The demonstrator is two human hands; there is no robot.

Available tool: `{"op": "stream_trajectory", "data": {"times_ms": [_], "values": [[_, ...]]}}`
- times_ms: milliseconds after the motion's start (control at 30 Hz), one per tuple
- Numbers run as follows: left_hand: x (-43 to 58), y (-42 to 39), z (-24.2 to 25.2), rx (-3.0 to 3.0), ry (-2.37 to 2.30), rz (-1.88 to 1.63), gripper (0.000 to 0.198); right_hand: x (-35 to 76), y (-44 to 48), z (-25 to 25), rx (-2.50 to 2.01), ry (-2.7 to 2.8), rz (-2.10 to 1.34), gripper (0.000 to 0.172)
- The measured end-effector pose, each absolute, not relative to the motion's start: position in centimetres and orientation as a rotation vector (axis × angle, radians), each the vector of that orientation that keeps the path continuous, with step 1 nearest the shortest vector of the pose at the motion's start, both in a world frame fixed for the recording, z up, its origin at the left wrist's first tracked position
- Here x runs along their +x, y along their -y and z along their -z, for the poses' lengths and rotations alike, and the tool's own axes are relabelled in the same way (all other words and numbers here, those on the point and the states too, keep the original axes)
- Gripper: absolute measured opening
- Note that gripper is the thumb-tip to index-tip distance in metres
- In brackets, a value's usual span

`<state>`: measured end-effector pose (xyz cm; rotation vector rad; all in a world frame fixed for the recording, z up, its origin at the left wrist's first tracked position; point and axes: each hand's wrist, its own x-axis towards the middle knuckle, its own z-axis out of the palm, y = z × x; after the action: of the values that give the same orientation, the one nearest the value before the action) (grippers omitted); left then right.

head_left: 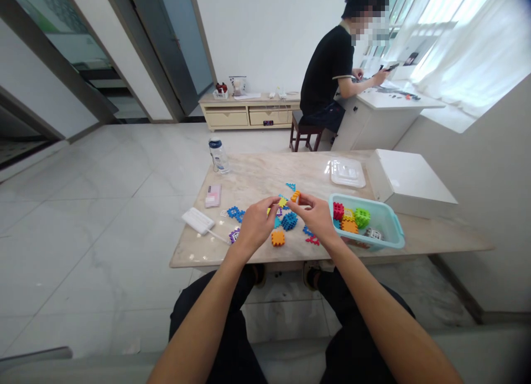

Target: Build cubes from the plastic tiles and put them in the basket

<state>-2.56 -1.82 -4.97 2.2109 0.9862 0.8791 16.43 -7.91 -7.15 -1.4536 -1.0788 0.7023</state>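
L hand point(258, 223) has thumb + fingertips closed, apparently pinching a small yellow pc point(282, 202); R hand point(318, 217) looks clamped on an orange pc point(295, 197), thumb reaching L toward the yellow. Key relation: orange sits just R of yellow & a bit farther out, btwn the two hands; R hand nearer orange, L nearer yellow. Orange's long axis seems tilted, near upright; can't tell if the pcs touch. Below, on the table point(249, 176): blue knobbly block point(289, 221), then orange block point(277, 239) nearer the body. Tub point(397, 229) w/ more blocks is R of R hand.
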Motion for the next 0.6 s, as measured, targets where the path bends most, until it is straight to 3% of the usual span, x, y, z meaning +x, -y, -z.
{"op": "stream_trajectory", "data": {"times_ms": [67, 233, 400, 600], "values": [[-3.1, 1.4, 5.2, 2.372, -0.998, -0.843, 0.036, 16.8, 8.0, 6.6, -1.406, 0.939, -0.929, 0.055], [-3.2, 1.3, 6.5, 2.544, -0.629, -0.809, 0.072, 17.0, 8.6, 6.3, -1.281, 0.86, -1.368, 0.055], [-2.6, 1.5, 6.6, 2.42, -0.544, -0.992, 0.068, 16.9, 8.6, 6.5, -1.218, 0.866, -1.473, 0.053], [-2.6, 1.8, 6.1, 2.384, -0.508, -1.045, 0.053, 17.0, 8.6, 7.1, -1.24, 0.926, -1.482, 0.062]]}}
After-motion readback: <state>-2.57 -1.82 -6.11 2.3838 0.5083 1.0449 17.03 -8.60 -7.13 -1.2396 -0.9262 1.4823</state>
